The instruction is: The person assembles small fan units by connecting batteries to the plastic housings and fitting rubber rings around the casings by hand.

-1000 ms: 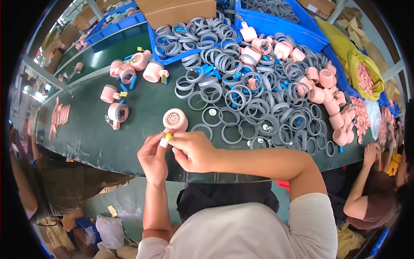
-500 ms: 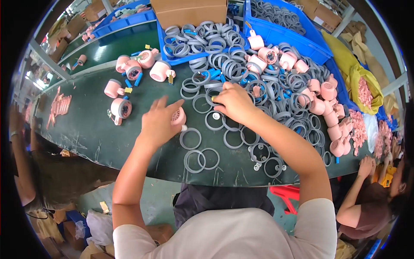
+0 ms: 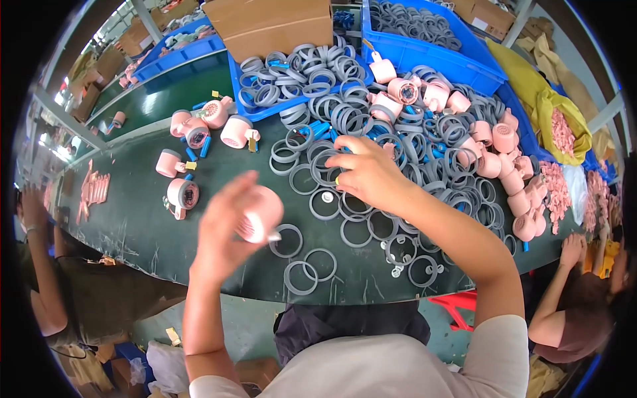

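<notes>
My left hand (image 3: 225, 229), a little blurred, is wrapped round a pink cylindrical housing (image 3: 265, 211) and holds it above the near left part of the table. The housing has a slotted grille at one end and a small white tip on its side. To the right, my right hand (image 3: 371, 171) is over several grey rings (image 3: 303, 179), fingers bent and apart, its fingertips at the edge of one ring. More loose rings (image 3: 300, 277) lie flat between me and my hands, with small clear plastic pieces (image 3: 397, 271) among some of them.
Pink housings (image 3: 178, 198) with blue and yellow parts stand at the left. A pile of grey rings (image 3: 415, 126) and pink housings (image 3: 507, 179) covers the right side. Blue bins (image 3: 464, 69), a cardboard box (image 3: 265, 30) and a yellow bag (image 3: 544, 106) stand behind. Other people sit at both sides.
My left hand has taken the pink housing up off the table and brought it toward me, turning it. My right hand stays by the rings, its fingers more spread. The view has shifted slightly.
</notes>
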Demonstrator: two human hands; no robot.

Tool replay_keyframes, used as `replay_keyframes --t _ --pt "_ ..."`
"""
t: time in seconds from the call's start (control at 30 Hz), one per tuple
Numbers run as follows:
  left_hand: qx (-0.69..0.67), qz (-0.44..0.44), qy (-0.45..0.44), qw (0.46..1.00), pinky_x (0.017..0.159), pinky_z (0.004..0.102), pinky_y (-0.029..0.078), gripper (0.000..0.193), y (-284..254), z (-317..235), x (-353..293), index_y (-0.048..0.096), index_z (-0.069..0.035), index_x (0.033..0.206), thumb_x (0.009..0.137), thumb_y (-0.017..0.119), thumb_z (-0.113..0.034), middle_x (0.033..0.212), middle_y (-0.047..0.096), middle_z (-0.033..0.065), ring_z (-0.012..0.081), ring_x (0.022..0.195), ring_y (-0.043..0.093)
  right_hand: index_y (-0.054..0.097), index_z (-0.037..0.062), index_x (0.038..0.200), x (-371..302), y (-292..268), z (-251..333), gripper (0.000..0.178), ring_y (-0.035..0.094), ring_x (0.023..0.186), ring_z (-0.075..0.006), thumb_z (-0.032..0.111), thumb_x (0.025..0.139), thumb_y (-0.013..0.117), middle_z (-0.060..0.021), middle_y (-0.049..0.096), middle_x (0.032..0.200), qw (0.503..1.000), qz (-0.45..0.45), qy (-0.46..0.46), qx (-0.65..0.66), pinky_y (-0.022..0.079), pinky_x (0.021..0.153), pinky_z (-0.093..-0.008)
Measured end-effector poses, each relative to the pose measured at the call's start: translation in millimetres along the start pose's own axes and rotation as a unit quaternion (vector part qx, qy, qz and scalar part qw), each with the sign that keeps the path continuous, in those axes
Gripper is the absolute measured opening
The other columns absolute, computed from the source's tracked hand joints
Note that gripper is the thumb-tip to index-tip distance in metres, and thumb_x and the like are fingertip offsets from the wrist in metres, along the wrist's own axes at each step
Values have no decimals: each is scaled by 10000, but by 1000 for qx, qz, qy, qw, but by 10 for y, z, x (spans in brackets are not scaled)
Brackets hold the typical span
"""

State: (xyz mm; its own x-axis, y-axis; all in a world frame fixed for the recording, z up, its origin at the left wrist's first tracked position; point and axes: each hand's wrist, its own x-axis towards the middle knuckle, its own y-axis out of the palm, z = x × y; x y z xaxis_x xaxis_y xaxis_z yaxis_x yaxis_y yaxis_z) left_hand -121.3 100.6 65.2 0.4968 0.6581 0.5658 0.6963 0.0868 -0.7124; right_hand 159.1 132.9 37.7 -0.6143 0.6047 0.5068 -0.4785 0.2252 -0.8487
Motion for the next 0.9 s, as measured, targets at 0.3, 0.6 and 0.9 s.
replay_keyframes --t 0.3,0.6,0.9 --pt "76 155 150 974 846 371 449 569 473 -11 352 567 -43 1079 531 718 -9 1274 504 85 270 1018 563 647 81 737 25 -40 -1 126 492 979 -259 162 641 662 -6 553 1088 991 -24 -97 -89 448 777 -385" --pt "200 139 226 943 869 372 430 451 323 178 532 574 -37 1080 634 631 -68 1167 539 69 237 1058 544 690 172 889 -26 -184 -217 243 478 1070 -308 67 670 705 -18 548 1256 971 -233 7 -60 446 801 -361" --pt "-53 -4 84 995 851 397 467 579 -387 6 512 596 -51 1069 545 834 -112 1123 571 133 277 1028 565 429 46 1311 399 106 80 373 613 978 -217 161 957 453 -122 547 1194 770 -167 216 577 520 764 -310"
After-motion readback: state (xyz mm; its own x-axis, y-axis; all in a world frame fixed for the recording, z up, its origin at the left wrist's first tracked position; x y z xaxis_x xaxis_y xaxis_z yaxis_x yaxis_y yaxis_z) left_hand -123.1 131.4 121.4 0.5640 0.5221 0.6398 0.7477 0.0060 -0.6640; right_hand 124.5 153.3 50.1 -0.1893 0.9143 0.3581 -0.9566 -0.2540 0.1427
